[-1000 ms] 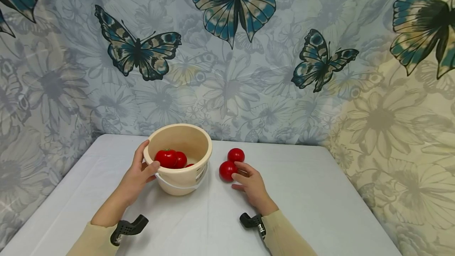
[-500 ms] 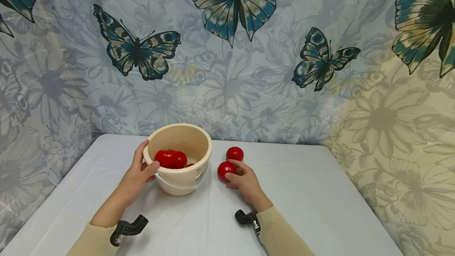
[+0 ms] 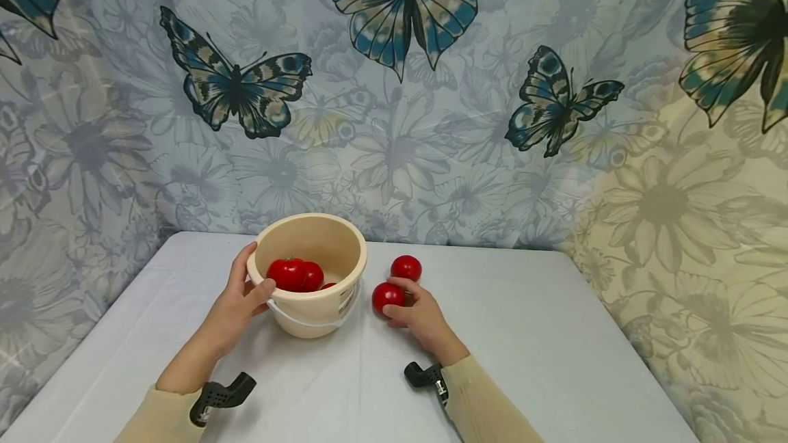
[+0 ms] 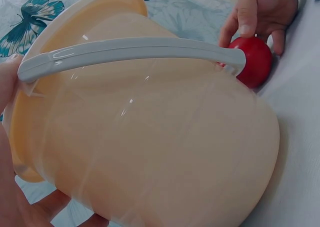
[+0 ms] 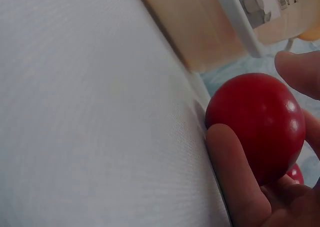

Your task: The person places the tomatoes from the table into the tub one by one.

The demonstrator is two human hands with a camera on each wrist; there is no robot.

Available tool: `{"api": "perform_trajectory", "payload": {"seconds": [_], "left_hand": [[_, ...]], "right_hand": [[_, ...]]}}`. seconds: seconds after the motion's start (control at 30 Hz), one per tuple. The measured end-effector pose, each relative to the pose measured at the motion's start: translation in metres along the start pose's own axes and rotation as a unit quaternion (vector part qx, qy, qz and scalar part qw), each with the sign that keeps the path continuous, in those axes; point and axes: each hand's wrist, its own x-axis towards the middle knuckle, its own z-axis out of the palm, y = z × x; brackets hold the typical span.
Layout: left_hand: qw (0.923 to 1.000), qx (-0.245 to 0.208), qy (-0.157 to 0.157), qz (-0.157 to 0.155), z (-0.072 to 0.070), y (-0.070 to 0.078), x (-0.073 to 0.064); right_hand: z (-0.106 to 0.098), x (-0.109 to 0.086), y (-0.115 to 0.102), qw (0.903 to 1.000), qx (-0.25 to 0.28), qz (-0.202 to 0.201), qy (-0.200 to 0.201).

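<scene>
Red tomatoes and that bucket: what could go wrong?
The near tomato is round and smooth, so it could slip from the right hand.
The far tomato sits close behind, so a bump might send it rolling.
The left hand holds just one side of the bucket, so a tug might tip it.

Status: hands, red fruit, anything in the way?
Left hand grips bucket by rim. Right hand curled round nearer red fruit, seemingly on table. Nothing visible between it and bucket; farther red fruit just beyond.
</scene>
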Motion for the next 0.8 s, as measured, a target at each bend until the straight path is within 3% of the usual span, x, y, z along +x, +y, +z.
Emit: {"api": "perform_trajectory", "payload": {"seconds": [0.37, 0.8], "left_hand": [[1.0, -0.004, -0.001, -0.006, -0.0005, -0.0005, 0.0001], [1.0, -0.001, 0.002, -0.005, 0.0002, 0.0005, 0.0]], "right_hand": [[0.0019, -0.0049, -0.0034, 0.9985, -0.054, -0.006, -0.008], [-0.0014, -0.0085, -0.0028, 0.999, -0.034, -0.017, -0.023]]}}
